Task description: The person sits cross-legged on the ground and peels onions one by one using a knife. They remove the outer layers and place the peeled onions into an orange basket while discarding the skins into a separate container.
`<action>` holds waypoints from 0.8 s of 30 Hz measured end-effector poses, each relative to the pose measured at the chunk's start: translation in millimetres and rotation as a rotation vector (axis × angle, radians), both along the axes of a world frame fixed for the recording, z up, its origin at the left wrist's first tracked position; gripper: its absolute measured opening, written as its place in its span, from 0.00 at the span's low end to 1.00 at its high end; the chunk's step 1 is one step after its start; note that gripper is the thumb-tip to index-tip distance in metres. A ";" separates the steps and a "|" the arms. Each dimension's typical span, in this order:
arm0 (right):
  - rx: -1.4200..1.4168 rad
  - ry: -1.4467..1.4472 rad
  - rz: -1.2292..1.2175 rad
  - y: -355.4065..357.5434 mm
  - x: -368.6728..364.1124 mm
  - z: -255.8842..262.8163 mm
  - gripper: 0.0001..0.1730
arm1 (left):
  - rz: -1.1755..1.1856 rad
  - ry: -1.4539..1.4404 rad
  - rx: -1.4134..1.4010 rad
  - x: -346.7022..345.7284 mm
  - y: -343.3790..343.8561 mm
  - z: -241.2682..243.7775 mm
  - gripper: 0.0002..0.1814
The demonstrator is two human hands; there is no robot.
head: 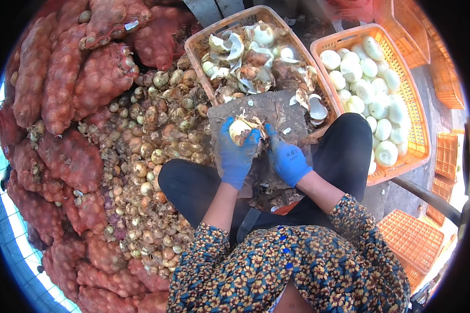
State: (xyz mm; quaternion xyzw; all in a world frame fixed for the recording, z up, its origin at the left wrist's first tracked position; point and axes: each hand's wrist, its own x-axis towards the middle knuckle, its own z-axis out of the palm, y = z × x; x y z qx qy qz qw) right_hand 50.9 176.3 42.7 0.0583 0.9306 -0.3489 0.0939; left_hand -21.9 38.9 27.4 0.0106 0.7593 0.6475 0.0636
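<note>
Over a dirt-covered board (pixel 260 107), my left hand (pixel 237 156) in a blue glove holds a partly peeled onion (pixel 240 131). Its pale flesh shows at the upper left, and brown papery skin (pixel 261 131) hangs loose on its right side. My right hand (pixel 288 158), gloved in blue too, pinches at that loose skin, thumb and fingertips close to the onion. Its curled fingers are mostly hidden from above, so any tool inside the palm cannot be seen. Small scraps of peel lie on the board.
An orange crate (pixel 200 70) of onion skins stands behind the board. Peeled white onions (pixel 364 90) fill much of another orange crate (pixel 417 144) at right. Unpeeled onions (pixel 149 156) are heaped at left, before red mesh sacks (pixel 68 160). Stacked orange crates (pixel 411 238) stand at far right.
</note>
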 end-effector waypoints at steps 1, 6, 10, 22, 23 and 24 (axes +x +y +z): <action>0.010 -0.054 -0.008 -0.4 -5.0 5.2 0.35 | -0.003 -0.021 0.014 -2.6 0.8 -1.2 0.41; 0.062 -0.041 0.124 -1.0 -33.0 -23.0 0.31 | 0.032 -0.123 0.153 -6.7 -15.1 -28.7 0.38; -0.034 -0.026 0.166 14.9 -45.3 -39.1 0.23 | 0.032 0.107 -0.085 -4.0 -3.9 -23.6 0.38; -0.056 0.081 0.161 27.2 -50.5 -54.1 0.19 | 0.192 0.112 -0.171 -13.6 9.2 -56.2 0.38; -0.042 0.062 0.170 30.9 -59.4 -66.8 0.18 | 0.197 0.122 -0.192 -17.1 10.1 -53.9 0.38; -0.029 0.045 0.176 34.4 -69.2 -80.6 0.16 | 0.195 0.135 -0.201 -20.6 10.5 -51.8 0.38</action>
